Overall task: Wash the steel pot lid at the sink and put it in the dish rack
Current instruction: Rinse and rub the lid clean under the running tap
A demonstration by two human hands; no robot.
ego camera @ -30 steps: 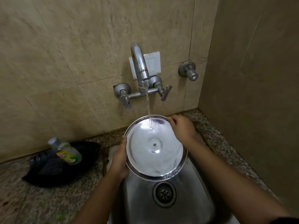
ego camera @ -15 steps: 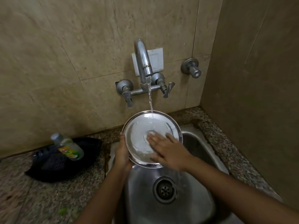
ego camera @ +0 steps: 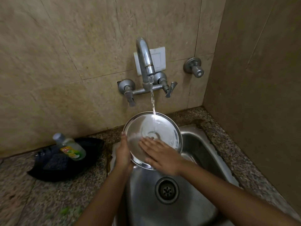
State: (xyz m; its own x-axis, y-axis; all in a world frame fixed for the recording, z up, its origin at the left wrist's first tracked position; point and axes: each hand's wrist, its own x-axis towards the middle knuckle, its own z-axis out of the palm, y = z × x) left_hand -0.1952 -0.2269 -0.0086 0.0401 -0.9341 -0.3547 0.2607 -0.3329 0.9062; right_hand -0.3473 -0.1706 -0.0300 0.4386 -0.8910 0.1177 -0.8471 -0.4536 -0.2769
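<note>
Washing stage, mid-task by my reckoning. Tap point(ego camera: 145, 66) running; the stream lands on the upper part of the lid point(ego camera: 152, 137), which is held tilted over the sink point(ego camera: 200, 147), hollow side facing the person.

Left hand point(ego camera: 123, 154) grips the lid's left rim, fingers curled behind it, thumb at the edge. Right hand point(ego camera: 160, 154) lies flat on the inner face, fingers spread open, palm rubbing rather than gripping.

No sponge in either hand. Soap bottle point(ego camera: 70, 146) sits in a dark tray point(ego camera: 53, 167) on the counter, well apart to the left.

Left to do, as I judge: finish rinsing, shut the tap, carry the lid to the rack. No rack in sight.

Lid itself: round steel, shiny, wet, thin raised rim, small rivet at the centre.
</note>
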